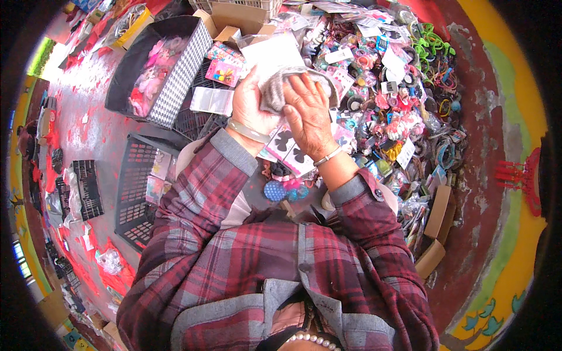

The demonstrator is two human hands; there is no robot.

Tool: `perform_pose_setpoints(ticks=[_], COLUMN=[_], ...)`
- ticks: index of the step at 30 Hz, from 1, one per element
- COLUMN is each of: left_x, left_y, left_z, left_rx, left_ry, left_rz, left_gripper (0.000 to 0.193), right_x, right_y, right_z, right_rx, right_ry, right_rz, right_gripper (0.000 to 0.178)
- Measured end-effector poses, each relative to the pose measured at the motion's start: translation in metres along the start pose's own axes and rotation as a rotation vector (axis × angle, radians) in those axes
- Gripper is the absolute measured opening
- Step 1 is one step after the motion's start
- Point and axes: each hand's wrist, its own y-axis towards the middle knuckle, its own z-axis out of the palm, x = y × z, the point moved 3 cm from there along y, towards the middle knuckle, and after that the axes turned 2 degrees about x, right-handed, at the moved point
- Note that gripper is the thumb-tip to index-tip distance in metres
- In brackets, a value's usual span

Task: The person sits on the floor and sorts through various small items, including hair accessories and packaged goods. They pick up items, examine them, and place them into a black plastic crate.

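Both hands closed on one item: a grey fuzzy hair accessory (275, 90) in a clear plastic sleeve (275, 52), held at the picture's centre-top, above the goods on the floor.

Left hand (253, 104): cupped under and behind the grey piece, at its 8 o'clock, fingers curled narrow around the lower edge. Pale bangle at the wrist.

Right hand (309, 114): laid flat over the piece from its 4 o'clock, fingers (301, 88) spread and pressing down on the fuzz. Thin bracelet at the wrist. Whether the thumb pinches beneath cannot be told; it is hidden.

Handling note, as a judgement: the soft piece looks to be worked in or out of the sleeve. Steadiest with the left hand keeping the sleeve mouth open and taut while the right slides the fuzz along flat, without bunching; the thin plastic would crease or split if tugged sideways.

Surroundings, outward from the item:
- 6 o'clock, just below the hands: white cards with black bows (290, 147).
- 3 o'clock: dense heap of mixed hair ties and clips (398, 99), many colours.
- 10 o'clock: black fabric bin with houndstooth wall (181, 76), pink items inside.
- 8 o'clock, well apart: black plastic crate (133, 193).
- 4 o'clock: open cardboard box (436, 219).
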Motion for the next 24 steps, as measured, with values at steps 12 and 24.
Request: perform_pose_setpoints(ticks=[12,24], left_x=[-0.009,0.036], left_y=[-0.006,-0.017], left_z=[-0.005,-0.002], left_rx=[0.052,0.180], left_ry=[0.605,0.541], left_rz=[0.115,0.037], left_gripper=[0.041,0.045], right_x=[-0.097,0.002], right_y=[-0.014,0.000], right_z=[-0.011,-0.014], right_rx=[-0.549,-0.047], right_ry=[0.824,-0.007], right_rz=[0.668,-0.021], right_gripper=[0.022,0.044])
